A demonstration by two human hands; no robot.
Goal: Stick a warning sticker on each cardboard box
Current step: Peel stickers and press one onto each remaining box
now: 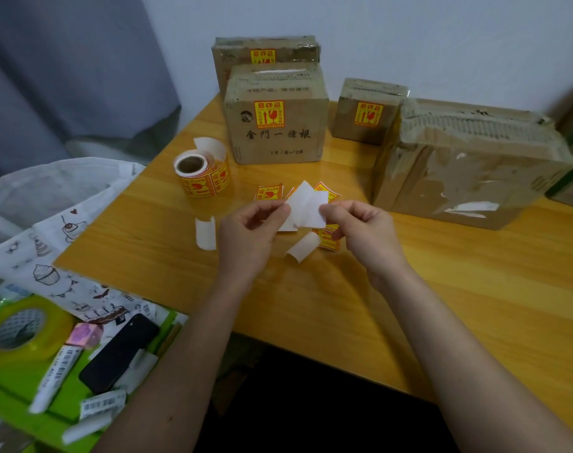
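The wooden orange-yellow table (409, 305) carries a large worn brown cardboard box (471, 165) at right, bare of any label. Three smaller brown cardboard boxes (277, 125) behind each show a red-and-yellow warning sticker (269, 114). A roll of red-and-yellow stickers (201, 173) lies left of them. The left hand (249, 230) and right hand (360, 230) both pinch a white-backed sticker sheet (306, 204) between them above the table. Loose cut stickers (268, 192) and curled white backing scraps (206, 233) lie beneath.

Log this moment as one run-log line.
both hands: left hand, right hand peel sticker | three boxes stickered | large box bare
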